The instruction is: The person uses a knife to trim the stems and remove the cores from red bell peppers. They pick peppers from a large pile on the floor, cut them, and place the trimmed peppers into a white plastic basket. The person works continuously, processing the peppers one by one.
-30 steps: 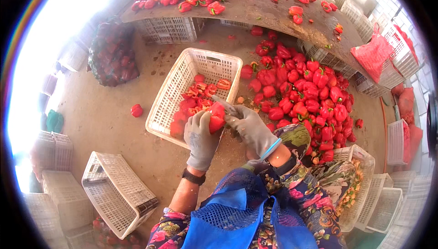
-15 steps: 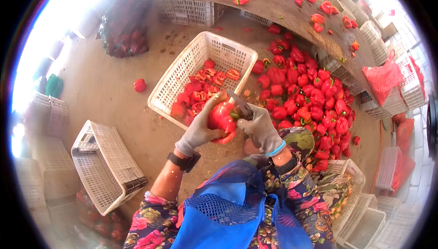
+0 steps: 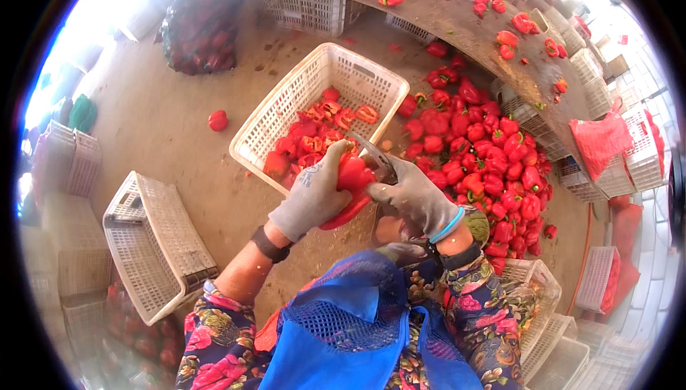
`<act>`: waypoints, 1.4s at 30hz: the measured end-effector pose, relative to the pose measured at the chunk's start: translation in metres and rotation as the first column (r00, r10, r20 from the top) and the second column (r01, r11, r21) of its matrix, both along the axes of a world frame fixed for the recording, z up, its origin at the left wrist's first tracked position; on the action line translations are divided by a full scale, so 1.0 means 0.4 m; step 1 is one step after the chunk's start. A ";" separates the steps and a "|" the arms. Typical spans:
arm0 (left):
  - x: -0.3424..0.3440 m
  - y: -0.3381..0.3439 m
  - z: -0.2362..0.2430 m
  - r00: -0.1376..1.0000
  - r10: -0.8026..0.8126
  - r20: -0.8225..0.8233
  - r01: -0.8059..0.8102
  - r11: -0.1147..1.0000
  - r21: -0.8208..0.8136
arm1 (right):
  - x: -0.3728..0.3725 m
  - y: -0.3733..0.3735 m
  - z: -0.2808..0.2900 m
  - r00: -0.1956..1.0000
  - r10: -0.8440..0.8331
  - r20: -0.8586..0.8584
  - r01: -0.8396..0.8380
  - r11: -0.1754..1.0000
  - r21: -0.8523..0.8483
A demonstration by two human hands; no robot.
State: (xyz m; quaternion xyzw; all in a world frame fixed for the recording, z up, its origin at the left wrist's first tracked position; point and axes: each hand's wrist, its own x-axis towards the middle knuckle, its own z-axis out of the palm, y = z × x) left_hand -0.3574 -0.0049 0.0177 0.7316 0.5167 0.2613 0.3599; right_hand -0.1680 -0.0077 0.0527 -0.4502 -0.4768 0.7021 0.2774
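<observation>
My left hand [image 3: 309, 196], in a grey glove, is closed around a red bell pepper [image 3: 350, 179] in front of my body. A small knife [image 3: 370, 148] is gripped in my gloved right hand [image 3: 418, 197], close against the pepper's right side. Its blade points up and to the left, over the top of the pepper. Just beyond my hands stands a white plastic crate [image 3: 266, 122] holding cut red pepper pieces [image 3: 306, 141]. Where the blade's edge meets the pepper is hidden by my fingers.
Whole red peppers [image 3: 493, 158] lie heaped on the floor to the right. A low table [image 3: 457, 26] with more peppers curves along the back. At left lie a tipped white crate [image 3: 153, 251] and a single pepper [image 3: 218, 121]. A full net sack [image 3: 200, 36] stands behind.
The pepper has turned in my left hand, and its green stem end no longer shows. My right hand has shifted slightly, and more of the knife's blade shows.
</observation>
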 end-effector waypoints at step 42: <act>0.176 0.136 -0.043 0.812 0.001 0.584 0.207 0.935 -0.290 | 0.107 0.057 -0.133 0.851 -0.467 -0.239 0.498 0.863 0.086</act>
